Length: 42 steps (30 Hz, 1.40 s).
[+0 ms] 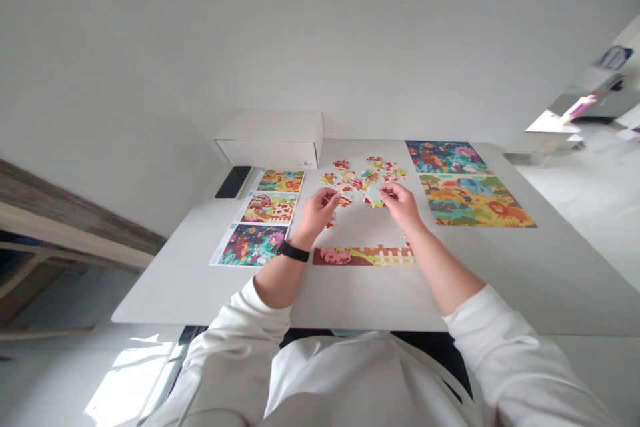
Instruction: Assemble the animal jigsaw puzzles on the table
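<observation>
Both my hands hover over the middle of a white table (500, 267). My left hand (318, 212), with a black watch on its wrist, pinches a small red and yellow puzzle piece (344, 200). My right hand (400, 205) has its fingers closed on a pale teal piece (374, 197). Just beyond them lies a scatter of loose puzzle pieces (367, 172). Nearer me lies a joined bottom strip of the puzzle (363, 255) with a white fence and a pink animal.
Two finished puzzles (465, 187) lie at the right. A sheet with three reference pictures (263, 217) lies at the left, a black phone (233, 182) beside it. A white box (270, 140) stands at the back. The wall is just behind the table.
</observation>
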Each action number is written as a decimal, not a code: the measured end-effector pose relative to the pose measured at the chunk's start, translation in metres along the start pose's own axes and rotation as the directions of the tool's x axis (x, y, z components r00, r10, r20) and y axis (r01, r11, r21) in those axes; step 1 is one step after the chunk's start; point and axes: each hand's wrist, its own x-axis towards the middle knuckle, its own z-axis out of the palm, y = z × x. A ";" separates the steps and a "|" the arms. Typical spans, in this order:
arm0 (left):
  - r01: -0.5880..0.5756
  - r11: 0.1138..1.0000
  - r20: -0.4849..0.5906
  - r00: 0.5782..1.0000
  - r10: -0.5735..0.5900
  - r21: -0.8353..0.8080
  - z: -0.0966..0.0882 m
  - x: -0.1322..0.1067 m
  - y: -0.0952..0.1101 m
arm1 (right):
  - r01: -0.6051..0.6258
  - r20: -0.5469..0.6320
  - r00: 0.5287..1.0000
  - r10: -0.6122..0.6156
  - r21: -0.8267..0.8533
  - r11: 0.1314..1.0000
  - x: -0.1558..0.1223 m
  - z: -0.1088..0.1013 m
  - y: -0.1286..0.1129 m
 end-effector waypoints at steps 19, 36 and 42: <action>0.314 0.936 0.165 0.943 -0.289 -0.158 0.018 -0.011 0.009 | 0.590 0.327 0.805 -0.496 -0.358 0.723 -0.025 0.017 -0.012; 0.243 0.969 0.225 0.948 -0.226 -0.050 0.014 -0.010 0.006 | 0.566 0.359 0.824 -0.438 -0.498 0.657 -0.027 0.013 -0.013; -0.179 0.909 0.183 0.976 0.116 0.375 0.002 -0.006 -0.006 | 0.458 0.216 0.888 -0.405 -0.478 0.749 -0.018 0.006 -0.007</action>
